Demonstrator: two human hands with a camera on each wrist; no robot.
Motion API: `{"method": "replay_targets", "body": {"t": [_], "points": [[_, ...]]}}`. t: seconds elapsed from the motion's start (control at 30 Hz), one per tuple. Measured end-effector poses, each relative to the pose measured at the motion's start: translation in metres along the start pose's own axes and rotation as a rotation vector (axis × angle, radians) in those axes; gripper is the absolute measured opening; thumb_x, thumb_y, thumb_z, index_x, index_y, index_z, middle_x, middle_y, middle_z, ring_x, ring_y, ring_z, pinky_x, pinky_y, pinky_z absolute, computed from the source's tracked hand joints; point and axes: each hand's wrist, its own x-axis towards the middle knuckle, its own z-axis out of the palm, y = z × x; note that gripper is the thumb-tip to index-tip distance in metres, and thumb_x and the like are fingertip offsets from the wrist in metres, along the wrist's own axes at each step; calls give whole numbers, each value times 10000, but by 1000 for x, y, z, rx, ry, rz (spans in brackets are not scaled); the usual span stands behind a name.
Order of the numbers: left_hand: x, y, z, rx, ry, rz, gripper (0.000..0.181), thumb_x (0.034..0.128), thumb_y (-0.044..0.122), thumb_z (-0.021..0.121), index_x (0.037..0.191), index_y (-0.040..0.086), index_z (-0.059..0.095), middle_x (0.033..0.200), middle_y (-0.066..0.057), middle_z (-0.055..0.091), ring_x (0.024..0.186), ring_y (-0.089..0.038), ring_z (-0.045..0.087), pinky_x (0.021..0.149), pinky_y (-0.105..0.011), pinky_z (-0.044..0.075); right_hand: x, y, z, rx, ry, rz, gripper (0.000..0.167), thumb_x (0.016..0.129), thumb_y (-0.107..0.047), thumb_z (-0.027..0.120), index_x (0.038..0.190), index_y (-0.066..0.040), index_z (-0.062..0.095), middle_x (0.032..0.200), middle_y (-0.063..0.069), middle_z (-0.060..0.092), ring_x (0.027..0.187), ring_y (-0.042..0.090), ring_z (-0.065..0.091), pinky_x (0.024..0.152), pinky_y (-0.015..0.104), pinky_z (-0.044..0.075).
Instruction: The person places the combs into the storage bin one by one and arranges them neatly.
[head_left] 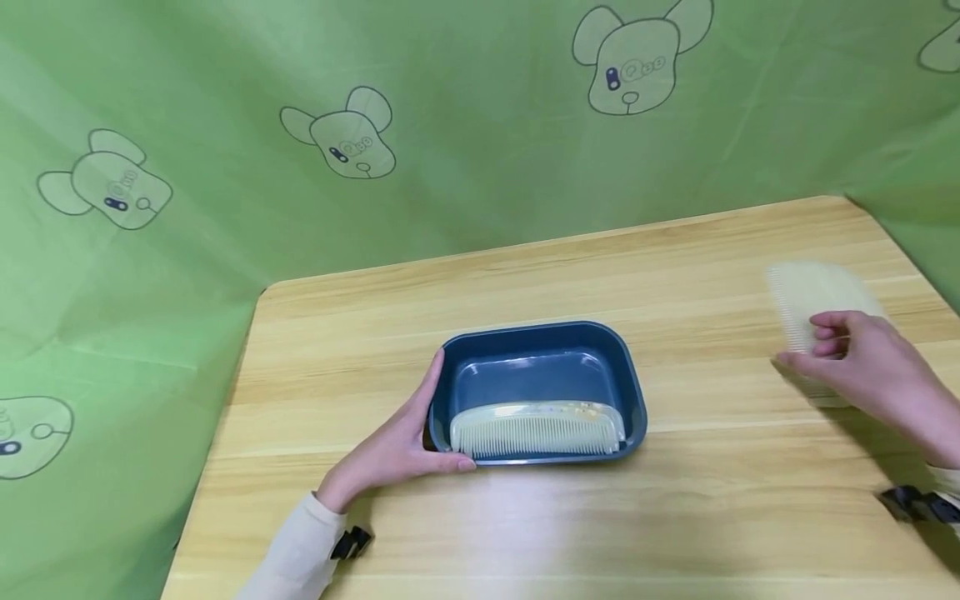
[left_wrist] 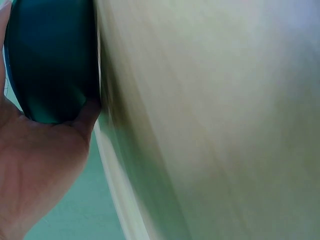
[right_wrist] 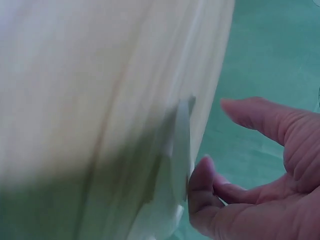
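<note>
A dark blue rectangular plastic basin [head_left: 536,382] sits on the table. My left hand [head_left: 393,450] grips its left end, thumb along the near rim and fingers against the left side. Inside, a pale, flower-decorated comb [head_left: 536,433] lies along the near wall, teeth toward me. A second pale comb [head_left: 828,287] is at the table's right side, blurred, partly hidden by my right hand [head_left: 873,367]. In the right wrist view, that comb stands edge-on beside the bent fingers [right_wrist: 202,187]. The thumb [right_wrist: 255,112] is spread well away from them, not pressing the comb.
The wooden table [head_left: 360,358] has rounded far corners. Behind it and along the sides hangs a green cloth [head_left: 465,167] printed with animal heads. Black bands [head_left: 351,543] with small clips circle the wrists.
</note>
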Motion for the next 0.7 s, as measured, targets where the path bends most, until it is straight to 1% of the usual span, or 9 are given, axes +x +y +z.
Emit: {"method": "replay_targets", "body": {"t": [0.07, 0.1, 0.17, 0.23, 0.3, 0.4, 0.47, 0.6, 0.7], "points": [[0, 0, 0, -5, -1, -1, 1414, 869, 384, 961, 1709, 450, -174, 1797, 160, -103, 1646, -145, 22, 1295, -545, 153, 2, 4, 0, -30, 19, -21, 790, 986, -287, 837, 1365, 302, 470, 1103, 418, 614, 1001, 551, 606, 619, 187, 405], [0, 0, 0, -7, -1, -2, 1413, 869, 389, 961, 1707, 455, -175, 1797, 160, -102, 1646, -147, 23, 1294, -549, 153, 3, 5, 1, -45, 26, -25, 790, 976, -272, 846, 1354, 311, 470, 1097, 436, 602, 996, 561, 595, 647, 237, 463], [0, 0, 0, -7, -2, 1, 1409, 869, 406, 958, 1707, 455, -174, 1797, 158, -103, 1646, -149, 22, 1295, -551, 154, 3, 7, 2, -79, 41, -27, 790, 959, -239, 857, 1341, 329, 463, 1101, 477, 572, 1032, 598, 544, 719, 415, 539], [0, 0, 0, -4, -3, 1, 1404, 870, 425, 954, 1709, 455, -172, 1799, 152, -100, 1647, -156, 27, 1294, -550, 159, 2, 5, 3, -116, 49, -21, 788, 949, -210, 856, 1337, 341, 449, 1111, 525, 539, 1096, 647, 460, 805, 636, 492], [-3, 0, 0, 4, 5, -8, 1403, 867, 432, 955, 1710, 458, -167, 1800, 144, -94, 1648, -167, 38, 1291, -555, 170, 1, 1, 5, -127, 43, -22, 790, 945, -196, 845, 1346, 344, 429, 1147, 550, 499, 1148, 678, 372, 897, 744, 381], [-9, 0, -3, 14, 20, -25, 1405, 866, 414, 959, 1715, 451, -160, 1802, 125, -88, 1649, -194, 48, 1284, -579, 178, 3, -4, 11, -130, 41, -35, 764, 941, -179, 827, 1342, 337, 432, 1163, 568, 455, 1172, 701, 300, 933, 754, 304], [-11, 0, -4, 15, 25, -30, 1405, 867, 404, 960, 1717, 445, -158, 1803, 123, -89, 1649, -197, 48, 1282, -584, 179, 4, -6, 13, -120, 47, -30, 730, 938, -161, 823, 1334, 324, 446, 1199, 560, 417, 1178, 707, 290, 913, 753, 301], [-7, 1, -2, 11, 14, -12, 1402, 872, 402, 957, 1726, 421, -155, 1804, 132, -91, 1649, -180, 40, 1289, -564, 171, 1, -2, 7, -116, 69, -5, 655, 939, -115, 802, 1317, 302, 467, 1222, 551, 380, 1186, 719, 268, 889, 756, 294], [-1, 1, 2, 9, 7, 1, 1405, 869, 406, 958, 1729, 412, -153, 1803, 133, -87, 1648, -172, 46, 1290, -551, 174, -1, 3, 0, -119, 62, 19, 681, 956, -134, 784, 1350, 294, 430, 1198, 544, 396, 1172, 711, 272, 891, 758, 298]]}}
